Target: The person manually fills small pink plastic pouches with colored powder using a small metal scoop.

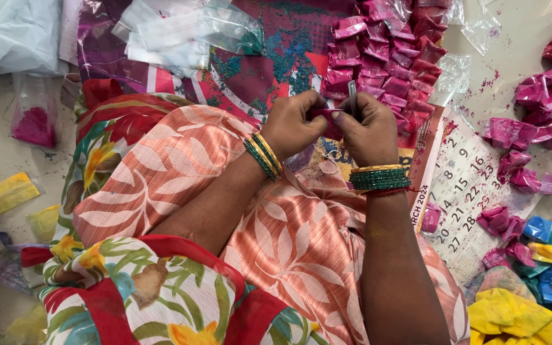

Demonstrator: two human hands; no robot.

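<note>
Far out to the left of your grip, a clear bag of pink powder (33,121) stands on the floor, with a yellow packet (1,195) lying below it, both well apart from your hands. Closer in, up and to the left of the grip, a loose heap of empty clear pouches (180,32) rests on a cloth dusted with green powder. Your left hand (294,124), green and gold bangles at its wrist, has its fingers pinched shut on one end of a small pink powder packet (324,114). That packet sits right between your two hands, above your lap, mostly hidden by your fingers. Your right hand (368,131) is closed as well, meeting the left at the packet and pressing a thin pale strip (352,96) upright against it; whether the strip is a tool or part of the pouch, you cannot tell. Just beyond the grip lies a pile of finished pink packets (388,64). To the right of it, a calendar sheet (464,191) lies flat, then more pink packets (544,108), and nearer you on the far right, blue and yellow packets (551,255).
</note>
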